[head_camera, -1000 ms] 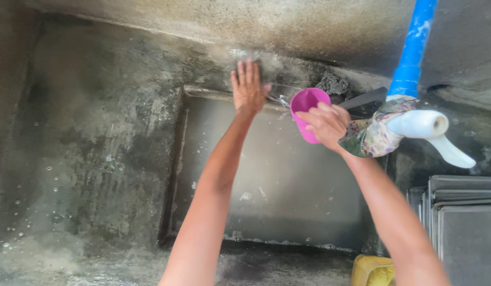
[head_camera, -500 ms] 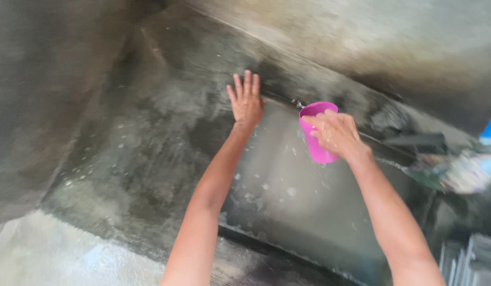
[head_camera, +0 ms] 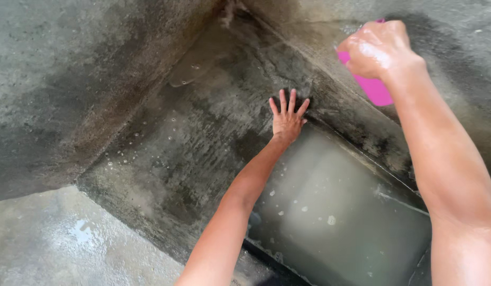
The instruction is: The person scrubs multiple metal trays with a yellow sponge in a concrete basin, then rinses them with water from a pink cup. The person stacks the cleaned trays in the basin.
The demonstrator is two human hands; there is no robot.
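Observation:
My left hand [head_camera: 287,117] lies flat with fingers spread on the wet, dark concrete surface [head_camera: 203,143] at the edge of a sunken basin. My right hand [head_camera: 377,48] is raised at the upper right, closed around a pink plastic cup [head_camera: 376,89]; only the cup's lower part shows below my fist. The cup hangs above the basin's far edge, apart from the left hand.
The rectangular basin [head_camera: 341,212] holds cloudy water with a few bubbles. Stained concrete walls [head_camera: 70,79] rise on the left and at the back, meeting in a corner at the top. A wet, lighter concrete ledge [head_camera: 55,238] lies at the lower left.
The view has swung left, so the blue pipe and tap have left the frame. My right hand with the pink cup has risen up and nearer. My left hand stays pressed on the concrete.

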